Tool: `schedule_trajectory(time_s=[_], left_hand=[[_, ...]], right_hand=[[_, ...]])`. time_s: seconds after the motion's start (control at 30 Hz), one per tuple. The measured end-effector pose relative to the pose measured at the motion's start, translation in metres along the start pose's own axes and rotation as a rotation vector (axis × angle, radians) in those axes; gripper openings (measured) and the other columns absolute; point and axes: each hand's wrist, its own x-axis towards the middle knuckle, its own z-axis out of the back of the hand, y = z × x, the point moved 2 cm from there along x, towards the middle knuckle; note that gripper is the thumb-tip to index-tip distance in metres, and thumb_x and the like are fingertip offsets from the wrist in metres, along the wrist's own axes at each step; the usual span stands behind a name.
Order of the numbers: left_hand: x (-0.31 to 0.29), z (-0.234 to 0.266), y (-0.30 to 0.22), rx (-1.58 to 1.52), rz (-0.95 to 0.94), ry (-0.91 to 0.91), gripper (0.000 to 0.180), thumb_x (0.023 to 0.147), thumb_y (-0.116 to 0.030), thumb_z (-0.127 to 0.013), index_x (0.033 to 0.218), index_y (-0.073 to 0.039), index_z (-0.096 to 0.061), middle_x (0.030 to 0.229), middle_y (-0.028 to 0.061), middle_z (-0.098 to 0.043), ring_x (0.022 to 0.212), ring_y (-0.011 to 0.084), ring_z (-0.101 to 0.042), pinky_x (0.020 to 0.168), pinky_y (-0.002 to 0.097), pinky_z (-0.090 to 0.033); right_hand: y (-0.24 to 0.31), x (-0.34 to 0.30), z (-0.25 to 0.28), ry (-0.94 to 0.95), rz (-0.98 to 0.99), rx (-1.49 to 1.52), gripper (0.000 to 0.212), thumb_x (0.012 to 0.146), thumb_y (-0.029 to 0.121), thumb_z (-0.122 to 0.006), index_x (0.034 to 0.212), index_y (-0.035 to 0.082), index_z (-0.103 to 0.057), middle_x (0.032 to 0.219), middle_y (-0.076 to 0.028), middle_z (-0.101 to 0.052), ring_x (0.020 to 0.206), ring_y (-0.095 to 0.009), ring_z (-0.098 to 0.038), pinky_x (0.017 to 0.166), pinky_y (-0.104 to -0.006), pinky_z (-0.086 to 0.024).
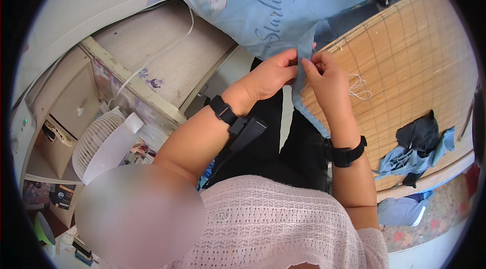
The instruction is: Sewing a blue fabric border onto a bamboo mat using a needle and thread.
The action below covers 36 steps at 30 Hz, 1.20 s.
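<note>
A long, narrow strip of blue-grey denim (298, 98) hangs between my hands and trails down over my black trousers. From its left edge my left hand (273, 74) pinches it between thumb and fingers. On the other side, my right hand (330, 79) grips the same strip, thumb on its face and fingers curled behind. The hands are close together, with the band between them. Whether a small tool is hidden behind the fingers I cannot tell. Just beyond lies more dark blue denim (349, 22), at the edge of a light blue printed cloth (238, 0).
To the right is a bamboo mat (400, 61) with a loose white cord (360, 89) and black fabric scraps (420, 135) beside blue scraps (405, 162). A wooden desk (167, 48) with a white cable stands left, near a white fan (104, 145).
</note>
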Motion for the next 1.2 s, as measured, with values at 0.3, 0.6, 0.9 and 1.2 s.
schedule_trajectory(time_s=[0.3, 0.6, 0.9, 1.2], left_hand=[[0.001, 0.001, -0.006, -0.070, 0.156, -0.058, 0.023, 0.088, -0.011, -0.044, 0.110, -0.006, -0.048, 0.103, 0.0009, -0.053, 0.093, 0.0102, -0.051, 0.079, 0.0267, -0.044], [-0.004, 0.008, 0.000, -0.208, 0.114, 0.008, 0.017, 0.088, -0.017, -0.047, 0.101, -0.007, -0.051, 0.096, 0.0008, -0.053, 0.090, 0.0124, -0.050, 0.083, 0.0326, -0.041], [-0.004, 0.013, 0.020, -0.398, 0.137, 0.042, 0.023, 0.086, -0.015, -0.050, 0.109, -0.009, -0.048, 0.109, 0.0032, -0.050, 0.102, 0.0160, -0.048, 0.089, 0.0363, -0.038], [0.015, 0.014, 0.029, -0.584, 0.064, -0.127, 0.014, 0.086, -0.016, -0.051, 0.100, -0.011, -0.051, 0.096, 0.0008, -0.055, 0.089, 0.0143, -0.052, 0.080, 0.0327, -0.043]], right_hand=[[0.002, 0.011, 0.011, 0.139, 0.015, 0.069, 0.018, 0.078, 0.017, -0.061, 0.080, 0.000, -0.055, 0.058, -0.005, -0.051, 0.053, -0.011, -0.046, 0.050, -0.0257, -0.038], [-0.001, 0.003, 0.010, 0.103, -0.086, 0.283, 0.015, 0.079, 0.015, -0.060, 0.078, 0.001, -0.054, 0.060, 0.001, -0.047, 0.056, -0.005, -0.041, 0.050, -0.0215, -0.035], [-0.012, 0.006, 0.004, 0.134, -0.153, 0.444, 0.012, 0.081, 0.013, -0.059, 0.079, 0.003, -0.053, 0.064, 0.005, -0.048, 0.059, -0.003, -0.040, 0.053, -0.0183, -0.034], [-0.019, 0.010, 0.001, 0.003, -0.128, 0.498, 0.013, 0.080, 0.013, -0.060, 0.081, 0.001, -0.055, 0.066, 0.004, -0.049, 0.061, -0.003, -0.043, 0.054, -0.0181, -0.035]])
